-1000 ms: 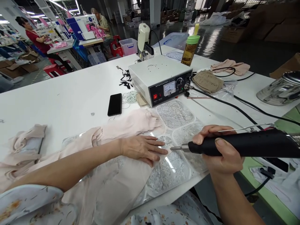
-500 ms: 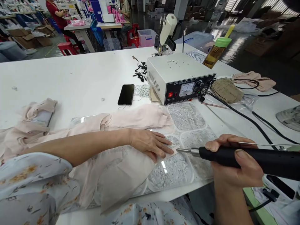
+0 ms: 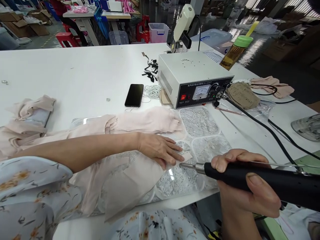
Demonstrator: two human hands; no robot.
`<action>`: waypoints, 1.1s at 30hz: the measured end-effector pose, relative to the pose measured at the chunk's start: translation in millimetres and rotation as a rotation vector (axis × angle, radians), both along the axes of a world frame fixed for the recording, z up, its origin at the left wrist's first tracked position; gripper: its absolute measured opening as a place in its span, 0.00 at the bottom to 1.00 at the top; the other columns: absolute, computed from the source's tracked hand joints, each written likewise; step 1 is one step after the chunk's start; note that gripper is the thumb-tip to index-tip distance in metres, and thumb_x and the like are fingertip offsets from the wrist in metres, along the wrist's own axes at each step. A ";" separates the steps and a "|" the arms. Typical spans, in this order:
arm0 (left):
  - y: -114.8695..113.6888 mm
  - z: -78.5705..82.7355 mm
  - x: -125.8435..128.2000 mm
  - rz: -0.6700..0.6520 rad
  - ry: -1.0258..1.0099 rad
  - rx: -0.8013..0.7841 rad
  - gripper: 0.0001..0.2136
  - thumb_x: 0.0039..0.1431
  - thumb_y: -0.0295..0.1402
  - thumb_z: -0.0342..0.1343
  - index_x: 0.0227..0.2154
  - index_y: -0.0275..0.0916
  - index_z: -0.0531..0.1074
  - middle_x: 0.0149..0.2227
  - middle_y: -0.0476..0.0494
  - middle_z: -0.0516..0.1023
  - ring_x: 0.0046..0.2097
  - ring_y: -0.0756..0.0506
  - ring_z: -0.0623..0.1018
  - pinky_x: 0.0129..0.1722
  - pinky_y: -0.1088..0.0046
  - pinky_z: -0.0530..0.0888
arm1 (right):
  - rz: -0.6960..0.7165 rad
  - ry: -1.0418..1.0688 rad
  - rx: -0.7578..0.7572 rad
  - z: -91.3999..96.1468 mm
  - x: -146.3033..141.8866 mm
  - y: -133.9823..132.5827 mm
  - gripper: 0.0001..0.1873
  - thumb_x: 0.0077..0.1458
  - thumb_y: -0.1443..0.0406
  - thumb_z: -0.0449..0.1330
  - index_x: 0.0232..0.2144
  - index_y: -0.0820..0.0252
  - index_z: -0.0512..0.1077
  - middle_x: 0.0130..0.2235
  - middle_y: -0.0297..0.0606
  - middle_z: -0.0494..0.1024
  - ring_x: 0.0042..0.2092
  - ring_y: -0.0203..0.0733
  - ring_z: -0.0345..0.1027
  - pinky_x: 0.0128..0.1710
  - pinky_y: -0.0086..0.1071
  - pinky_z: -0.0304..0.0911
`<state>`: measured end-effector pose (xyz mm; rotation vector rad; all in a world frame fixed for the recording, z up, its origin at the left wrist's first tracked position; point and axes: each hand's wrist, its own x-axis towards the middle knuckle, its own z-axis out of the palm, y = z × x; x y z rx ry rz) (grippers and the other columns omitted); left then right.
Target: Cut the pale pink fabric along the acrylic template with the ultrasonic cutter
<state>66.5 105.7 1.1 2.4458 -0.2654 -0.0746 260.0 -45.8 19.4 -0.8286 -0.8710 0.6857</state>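
My left hand (image 3: 160,150) lies flat with its fingers stretched over a piece of thin beige fabric (image 3: 135,186). A narrow end of fabric (image 3: 188,156) shows just beyond the fingertips. In my right hand (image 3: 246,180) is a black handheld ultrasonic welder (image 3: 232,171), its slim metal tip pointing left. The tip is beside my left fingertips at the fabric edge; whether it touches cannot be made out. Below lies a clear patterned mat (image 3: 202,123) with rounded panels. A folded stack of beige fabric strips (image 3: 147,121) rests behind my left hand.
A metal control box (image 3: 195,70) stands at the back, with a black cable (image 3: 260,123) running from it. Around it are a phone (image 3: 134,95), coiled white cord (image 3: 152,91), black scraps (image 3: 151,70), a green-lidded bottle (image 3: 236,51) and a glass jar (image 3: 307,126).
The welder tip has moved left and slightly down, to the near side of my left fingertips. My left hand keeps its place on the fabric. The view has tilted down slightly.
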 end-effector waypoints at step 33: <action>-0.9 -1.6 0.6 0.116 0.018 -0.287 0.03 0.56 0.36 0.64 0.29 0.47 0.76 0.53 0.58 0.75 0.63 0.47 0.65 0.66 0.75 0.52 | 0.083 -0.044 -0.023 0.5 -8.4 -0.7 0.08 0.45 0.64 0.60 0.31 0.60 0.71 0.29 0.33 0.71 0.22 0.36 0.66 0.23 0.37 0.66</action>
